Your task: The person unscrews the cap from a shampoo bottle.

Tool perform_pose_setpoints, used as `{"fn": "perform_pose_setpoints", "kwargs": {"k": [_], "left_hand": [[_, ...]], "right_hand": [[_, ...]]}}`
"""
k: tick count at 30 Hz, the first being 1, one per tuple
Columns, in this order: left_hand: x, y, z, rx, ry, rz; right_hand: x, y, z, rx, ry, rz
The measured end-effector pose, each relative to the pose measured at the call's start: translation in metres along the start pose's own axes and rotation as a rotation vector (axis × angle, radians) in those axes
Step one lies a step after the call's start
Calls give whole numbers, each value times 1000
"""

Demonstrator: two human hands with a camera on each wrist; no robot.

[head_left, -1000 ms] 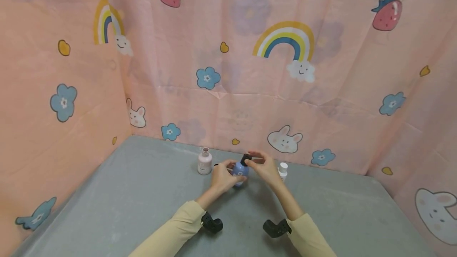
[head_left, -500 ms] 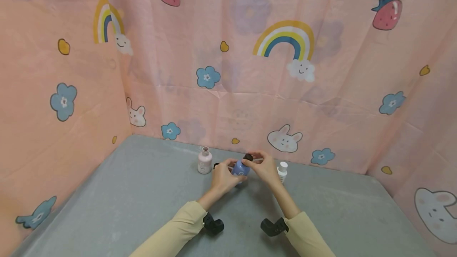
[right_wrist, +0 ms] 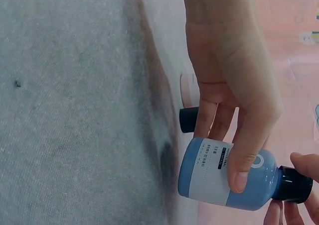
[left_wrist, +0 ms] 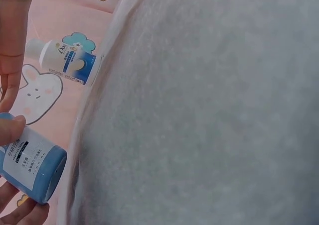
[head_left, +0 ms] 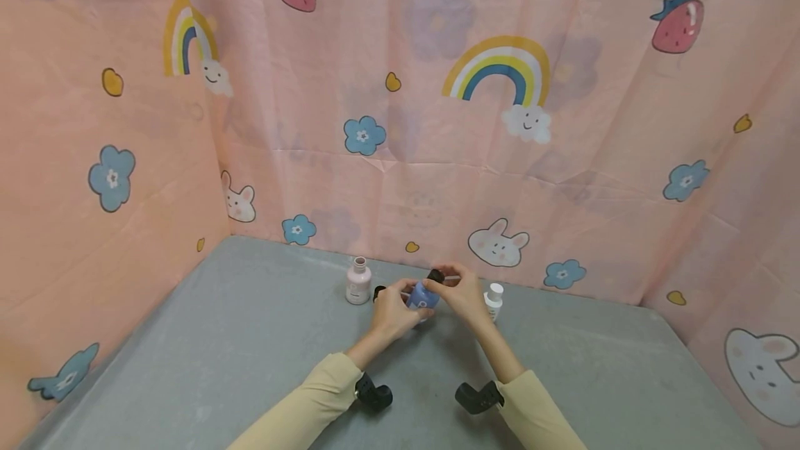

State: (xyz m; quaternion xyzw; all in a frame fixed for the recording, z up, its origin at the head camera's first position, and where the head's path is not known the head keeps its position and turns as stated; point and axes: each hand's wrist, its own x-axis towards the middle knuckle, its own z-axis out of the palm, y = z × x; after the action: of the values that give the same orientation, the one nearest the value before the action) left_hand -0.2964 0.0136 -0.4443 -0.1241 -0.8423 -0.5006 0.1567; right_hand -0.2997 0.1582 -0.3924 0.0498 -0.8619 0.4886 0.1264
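Note:
A small blue bottle (head_left: 425, 296) with a white label is held tilted above the table. My left hand (head_left: 390, 312) grips its body, thumb across the label in the right wrist view. On its neck sits a black cap (right_wrist: 295, 184), pinched by the fingertips of my right hand (head_left: 464, 292). To the left stands a pale pink bottle (head_left: 358, 285) with an uncapped neck. Beside that bottle is a loose black cap (right_wrist: 189, 119), partly behind my left hand in the head view. A white bottle (left_wrist: 70, 60) with a blue-and-white label stands to the right, partly behind my right hand.
A grey cloth-covered table (head_left: 250, 339) lies under my arms. Pink patterned curtains (head_left: 387, 179) rise behind it and at its sides. A black wrist mount (head_left: 373, 393) sits on my left sleeve, another black wrist mount (head_left: 478, 398) on my right.
The blue bottle has tilted further, its top leaning right. More of the loose cap shows by the left hand. Both hands keep their hold, with the wrists shifted slightly.

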Motion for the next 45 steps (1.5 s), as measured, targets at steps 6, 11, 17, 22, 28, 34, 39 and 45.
{"fn": "perform_pose_setpoints", "kwargs": {"k": [6,11,17,22,28,34,39,45], "left_hand": [[-1,-1,0,-15,-33,-10],[-1,-1,-2,-31,-62,-14],[-1,-1,-4,-60,-95,0],[-1,-3,-4,-82,-120,9],[-1,-5,-3,-93,-106,-3],[0,-3,-3,-82,-65,-16],[2,-1,-4,-73,-35,0],[-1,-5,-4,-46,-31,0]], "right_hand": [[-1,0,0,27,-2,9],[-1,-3,0,33,-24,-11],[-1,-5,-4,26,-69,-49],[-1,-5,-6,45,-106,-74],[-2,-5,-8,67,-154,-125],[-3,-4,-10,110,-181,-113],[-2,-5,-12,74,-145,-44],[-4,-1,-8,15,-125,-9]]}}
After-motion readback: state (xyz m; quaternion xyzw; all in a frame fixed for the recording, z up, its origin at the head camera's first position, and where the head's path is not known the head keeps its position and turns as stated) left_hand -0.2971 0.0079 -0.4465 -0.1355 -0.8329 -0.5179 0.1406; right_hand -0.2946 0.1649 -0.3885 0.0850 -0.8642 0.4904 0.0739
